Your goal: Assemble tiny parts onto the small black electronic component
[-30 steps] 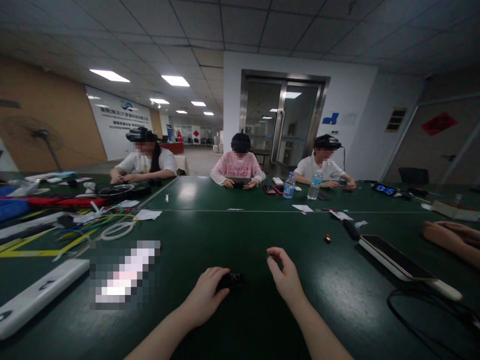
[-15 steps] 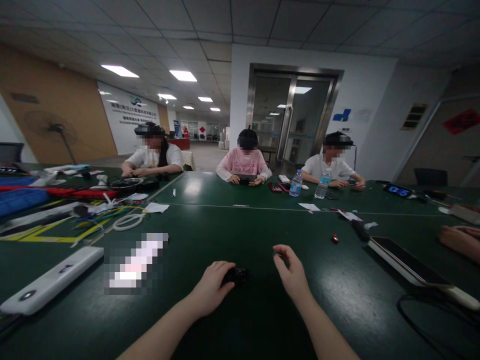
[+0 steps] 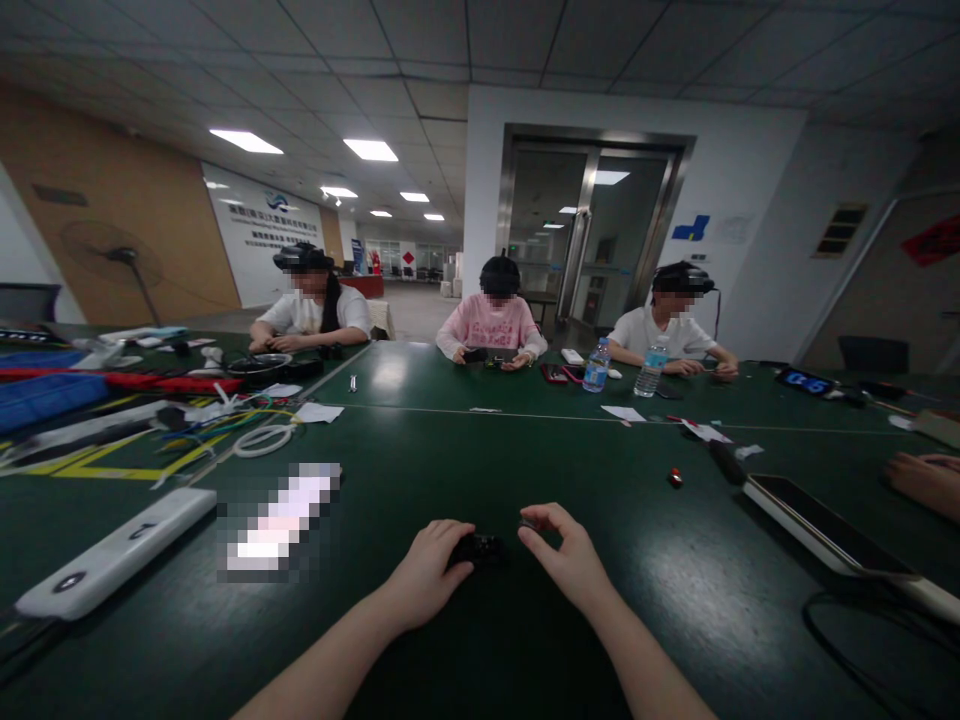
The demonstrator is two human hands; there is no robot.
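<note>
Because the dark device [image 3: 484, 548] is small and looks hard-cased, it should handle as light and stiff, a little slippery if its shell is as smooth as it seems, and easily jolted if delicate parts sit on it; the dim light hides its detail. It lies low over the near part of the green surface [image 3: 420, 460], well apart from the far edge, and its two ends look like the best places to take hold, leaving the middle free. The left hand [image 3: 433, 570] has just such a hold — thumb and fingers closed about its left end. The right hand [image 3: 564, 555] is just beside the other end, thumb and forefinger pinching a small piece [image 3: 527, 524], probably very light and easy to drop, best held by its rim; its shape is too blurred to tell. Counted out, that makes one device and one pinched piece, with one red piece [image 3: 676, 478] farther toward the right edge of the surface, one black-topped slab [image 3: 817, 522] beyond it on that side, one white bar [image 3: 116, 553] toward the left, two plastic bottles [image 3: 597, 370] near the far edge, and three seated people [image 3: 491, 325] along that edge — all apart from the two working hands.
</note>
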